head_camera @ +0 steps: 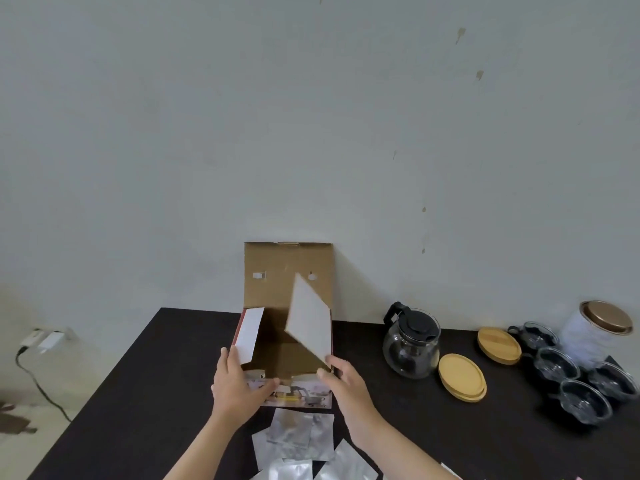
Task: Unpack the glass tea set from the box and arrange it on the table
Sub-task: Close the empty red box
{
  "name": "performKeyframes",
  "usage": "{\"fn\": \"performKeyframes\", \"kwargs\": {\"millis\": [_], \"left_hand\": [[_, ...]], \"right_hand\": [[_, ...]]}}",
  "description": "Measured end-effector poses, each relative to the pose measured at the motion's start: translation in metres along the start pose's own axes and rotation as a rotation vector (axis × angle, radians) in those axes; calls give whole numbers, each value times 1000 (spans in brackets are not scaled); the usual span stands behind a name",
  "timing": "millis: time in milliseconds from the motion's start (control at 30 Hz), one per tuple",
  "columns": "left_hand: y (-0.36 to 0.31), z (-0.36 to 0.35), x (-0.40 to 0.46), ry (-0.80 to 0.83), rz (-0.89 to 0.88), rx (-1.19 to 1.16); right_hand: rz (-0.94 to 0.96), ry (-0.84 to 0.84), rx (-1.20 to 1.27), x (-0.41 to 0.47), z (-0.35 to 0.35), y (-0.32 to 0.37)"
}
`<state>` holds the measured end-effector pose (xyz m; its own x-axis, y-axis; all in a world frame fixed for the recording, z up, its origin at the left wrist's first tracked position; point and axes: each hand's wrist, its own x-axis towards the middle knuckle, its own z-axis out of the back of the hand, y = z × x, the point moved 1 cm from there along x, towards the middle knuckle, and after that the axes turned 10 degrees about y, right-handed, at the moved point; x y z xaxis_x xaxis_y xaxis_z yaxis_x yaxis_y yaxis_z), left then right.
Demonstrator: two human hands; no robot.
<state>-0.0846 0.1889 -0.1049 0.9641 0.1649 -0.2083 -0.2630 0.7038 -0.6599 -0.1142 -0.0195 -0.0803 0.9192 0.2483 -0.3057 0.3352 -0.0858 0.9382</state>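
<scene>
The left hand (239,384) gripped the near left corner of the cardboard box (284,341), fingers against its white side flap (250,334); the right hand (341,379) pinched the lower edge of the tilted right flap (309,323); the box stood open at lower centre of the frame on the dark table (145,393), its lid upright against the wall; foil pouches (294,434) lay just below it; to the right sat the glass teapot (410,341), two wooden lids (462,375), four glass cups (581,400) and a gold-lidded jar (599,330).
</scene>
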Motion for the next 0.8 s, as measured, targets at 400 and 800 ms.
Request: {"fn": "performKeyframes", "kwargs": {"millis": [400, 800], "left_hand": [[12, -3, -2, 29, -90, 47], [21, -1, -3, 60, -165, 104]], "right_hand": [[152, -200, -234, 94, 8, 107], [231, -137, -347, 123, 14, 112]]}}
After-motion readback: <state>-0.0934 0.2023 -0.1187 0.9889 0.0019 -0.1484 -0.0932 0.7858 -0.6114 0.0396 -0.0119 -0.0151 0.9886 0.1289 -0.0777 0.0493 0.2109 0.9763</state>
